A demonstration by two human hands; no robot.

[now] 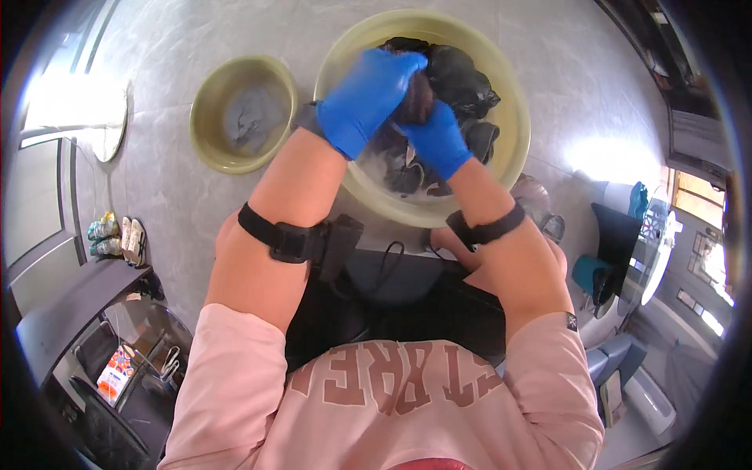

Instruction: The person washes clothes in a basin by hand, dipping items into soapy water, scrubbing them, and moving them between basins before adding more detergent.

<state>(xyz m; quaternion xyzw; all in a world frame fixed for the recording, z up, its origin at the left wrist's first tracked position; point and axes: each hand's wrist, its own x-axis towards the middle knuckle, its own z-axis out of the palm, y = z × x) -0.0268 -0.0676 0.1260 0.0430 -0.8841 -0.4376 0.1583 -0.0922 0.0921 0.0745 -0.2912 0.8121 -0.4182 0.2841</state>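
Both of my hands wear blue gloves and are over a large pale-yellow plastic basin (517,153). My left hand (376,94) is closed around a dark cloth (418,98), its fingers curled over the upper end. Lower and to the right, my right hand (437,136) grips the same cloth. That cloth is bunched between the two hands, and its lower part is hidden. Dark wet garments (461,76) lie heaped in the basin around my hands. Whitish, cloudy water (376,167) shows near the basin's front.
Left of the large basin stands a smaller yellowish basin (202,135) with a light grey cloth (247,126) in water. Grey floor tiles (158,194) surround both. Shoes (134,242) stand at the left. A dark shelf (82,305) is at lower left, a teal stool (590,276) at right.
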